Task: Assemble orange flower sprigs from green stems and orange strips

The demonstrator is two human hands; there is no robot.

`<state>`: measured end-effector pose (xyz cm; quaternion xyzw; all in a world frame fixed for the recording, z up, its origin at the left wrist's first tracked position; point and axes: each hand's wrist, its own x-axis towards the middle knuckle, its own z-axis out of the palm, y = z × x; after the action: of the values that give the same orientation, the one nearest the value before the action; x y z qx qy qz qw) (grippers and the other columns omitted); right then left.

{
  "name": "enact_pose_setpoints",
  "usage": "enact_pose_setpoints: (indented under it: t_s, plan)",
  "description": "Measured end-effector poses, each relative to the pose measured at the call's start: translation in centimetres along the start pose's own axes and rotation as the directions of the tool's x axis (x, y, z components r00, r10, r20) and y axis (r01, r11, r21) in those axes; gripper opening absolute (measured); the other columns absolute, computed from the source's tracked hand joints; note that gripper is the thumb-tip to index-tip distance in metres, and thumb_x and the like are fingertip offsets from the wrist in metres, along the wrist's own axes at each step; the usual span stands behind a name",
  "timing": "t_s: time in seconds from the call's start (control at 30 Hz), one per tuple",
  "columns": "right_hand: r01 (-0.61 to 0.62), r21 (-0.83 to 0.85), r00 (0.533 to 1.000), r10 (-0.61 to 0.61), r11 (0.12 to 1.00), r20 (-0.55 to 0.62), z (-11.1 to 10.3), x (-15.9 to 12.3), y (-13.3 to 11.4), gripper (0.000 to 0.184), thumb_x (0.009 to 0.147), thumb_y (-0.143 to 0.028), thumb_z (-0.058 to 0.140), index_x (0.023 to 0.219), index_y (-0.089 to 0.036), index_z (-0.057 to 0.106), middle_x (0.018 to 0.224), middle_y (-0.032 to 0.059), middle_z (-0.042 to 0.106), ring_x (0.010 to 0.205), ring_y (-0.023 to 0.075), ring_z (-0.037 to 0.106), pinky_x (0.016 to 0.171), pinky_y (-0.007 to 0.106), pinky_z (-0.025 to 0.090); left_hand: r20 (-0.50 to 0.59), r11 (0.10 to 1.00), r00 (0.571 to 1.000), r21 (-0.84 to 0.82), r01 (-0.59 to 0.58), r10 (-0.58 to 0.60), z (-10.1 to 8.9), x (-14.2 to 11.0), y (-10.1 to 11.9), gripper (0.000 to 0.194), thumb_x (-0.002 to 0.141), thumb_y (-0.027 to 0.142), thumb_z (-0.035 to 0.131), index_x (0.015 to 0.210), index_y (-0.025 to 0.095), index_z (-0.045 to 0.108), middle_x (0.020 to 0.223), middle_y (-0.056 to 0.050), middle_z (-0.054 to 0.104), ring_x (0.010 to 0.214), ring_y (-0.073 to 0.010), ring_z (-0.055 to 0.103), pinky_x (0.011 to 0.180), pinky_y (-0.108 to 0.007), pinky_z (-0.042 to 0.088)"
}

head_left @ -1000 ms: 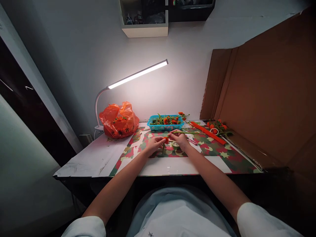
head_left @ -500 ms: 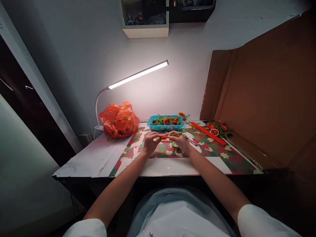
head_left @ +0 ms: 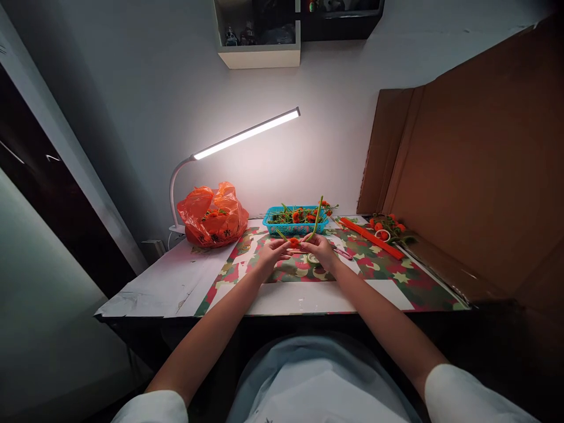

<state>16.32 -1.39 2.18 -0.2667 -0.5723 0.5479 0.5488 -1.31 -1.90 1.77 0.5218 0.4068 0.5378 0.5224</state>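
Note:
Between my two hands, above the table, is a small orange flower [head_left: 294,241] with a green stem [head_left: 318,218] that bends upward on the right. The fingers of my left hand [head_left: 272,254] are pinched at the flower's left side, where a short green tip also sticks out. My right hand [head_left: 321,249] grips the base of the stem close to the flower. Partly hidden by my right hand, a roll of green tape [head_left: 312,259] lies on the table. Just right of that hand is a pair of pink-handled scissors [head_left: 342,253].
A blue basket [head_left: 296,230] of orange flowers stands behind my hands. An orange plastic bag [head_left: 215,226] with more flowers sits left, beside a lit lamp [head_left: 247,134]. Orange strips [head_left: 371,237] and a flower bunch [head_left: 385,223] lie right, near a cardboard panel [head_left: 467,170].
The stem, which pointed low to the right, now stands up in front of the basket. A green tip has appeared by my left fingers, and my left hand has shifted slightly.

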Motion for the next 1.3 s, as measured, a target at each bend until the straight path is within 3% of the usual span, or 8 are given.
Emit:
enact_pose_setpoints:
  t_s: [0.2, 0.43, 0.6, 0.77, 0.9, 1.0, 1.13, 1.3]
  plan:
    - [-0.016, -0.031, 1.0, 0.016, 0.999, -0.007, 0.2, 0.0, 0.5, 0.031, 0.054, -0.039, 0.084, 0.068, -0.02, 0.064, 0.068, -0.0002, 0.067, 0.068, 0.017, 0.065, 0.074, 0.033, 0.053, 0.01, 0.998, 1.0, -0.064, 0.011, -0.01, -0.1, 0.1, -0.3, 0.044, 0.053, 0.042, 0.085, 0.081, 0.013, 0.069, 0.077, -0.004, 0.07, 0.069, -0.0128, 0.065, 0.067, -0.024, 0.053]
    - [-0.098, 0.088, 0.995, 0.099, 0.991, 0.002, 0.0, 0.3, 0.8, 0.039, 0.048, -0.039, 0.087, 0.067, -0.019, 0.059, 0.064, -0.0042, 0.063, 0.063, 0.0124, 0.062, 0.07, 0.028, 0.052, 0.085, 0.962, 0.99, -0.24, 0.132, -0.114, -0.2, 0.3, -0.2, 0.028, 0.068, 0.033, 0.079, 0.084, 0.014, 0.068, 0.088, -0.006, 0.071, 0.077, -0.0133, 0.066, 0.063, -0.021, 0.052]
    - [-0.267, 0.268, 0.963, 0.244, 0.926, 0.117, -0.2, 0.5, 0.8, 0.044, 0.044, -0.033, 0.089, 0.069, -0.02, 0.055, 0.068, -0.0055, 0.064, 0.064, 0.0114, 0.064, 0.069, 0.027, 0.053, 0.2, 0.913, 0.955, -0.303, 0.273, -0.219, -0.3, 0.0, 0.0, 0.02, 0.073, 0.026, 0.075, 0.088, 0.015, 0.067, 0.086, -0.004, 0.069, 0.072, -0.0086, 0.063, 0.056, -0.015, 0.047]
    - [-0.338, 0.324, 0.936, 0.277, 0.884, 0.218, -0.2, 0.3, 0.9, 0.047, 0.045, -0.034, 0.09, 0.073, -0.022, 0.054, 0.072, -0.004, 0.066, 0.071, 0.0144, 0.065, 0.072, 0.03, 0.052, 0.305, 0.92, 0.921, -0.23, 0.316, -0.241, -0.3, -0.2, 0.0, 0.026, 0.071, 0.032, 0.076, 0.09, 0.015, 0.067, 0.089, -0.005, 0.068, 0.077, -0.0113, 0.063, 0.054, -0.016, 0.044]
    - [-0.31, 0.27, 0.942, 0.256, 0.911, 0.216, -0.1, 0.2, 0.9, 0.042, 0.052, -0.036, 0.088, 0.077, -0.021, 0.057, 0.08, -0.0013, 0.067, 0.077, 0.0143, 0.065, 0.076, 0.029, 0.05, 0.197, 0.938, 0.966, -0.268, 0.22, -0.17, -0.2, 0.1, -0.3, 0.037, 0.059, 0.037, 0.084, 0.085, 0.016, 0.068, 0.082, -0.002, 0.065, 0.069, -0.009, 0.06, 0.051, -0.016, 0.04]
    - [-0.228, 0.231, 0.97, 0.2, 0.946, 0.141, 0.1, 0.2, 0.9, 0.04, 0.052, -0.033, 0.088, 0.077, -0.02, 0.059, 0.079, -0.0012, 0.066, 0.079, 0.0145, 0.065, 0.08, 0.028, 0.049, 0.109, 0.957, 0.986, -0.251, 0.147, -0.123, -0.1, 0.1, -0.5, 0.044, 0.052, 0.042, 0.087, 0.079, 0.014, 0.067, 0.072, 0.0, 0.062, 0.062, -0.0071, 0.055, 0.049, -0.016, 0.038]
    - [-0.21, 0.226, 0.978, 0.201, 0.951, 0.061, 0.2, 0.4, 1.2, 0.04, 0.047, -0.031, 0.09, 0.069, -0.019, 0.058, 0.069, -0.0038, 0.064, 0.072, 0.0117, 0.063, 0.078, 0.027, 0.049, 0.134, 0.959, 0.981, -0.228, 0.17, -0.142, 0.1, 0.0, -0.5, 0.044, 0.052, 0.044, 0.086, 0.076, 0.014, 0.066, 0.069, 0.0, 0.06, 0.061, -0.0073, 0.053, 0.05, -0.018, 0.037]
    - [-0.305, 0.318, 0.951, 0.27, 0.897, 0.152, -0.4, 0.8, 1.8, 0.045, 0.044, -0.03, 0.091, 0.071, -0.02, 0.057, 0.068, -0.0046, 0.064, 0.069, 0.0119, 0.064, 0.071, 0.025, 0.05, 0.215, 0.944, 0.958, -0.227, 0.24, -0.192, 0.0, -0.1, -0.5, 0.036, 0.059, 0.038, 0.084, 0.081, 0.015, 0.067, 0.071, 0.0, 0.06, 0.065, -0.0083, 0.055, 0.053, -0.017, 0.037]
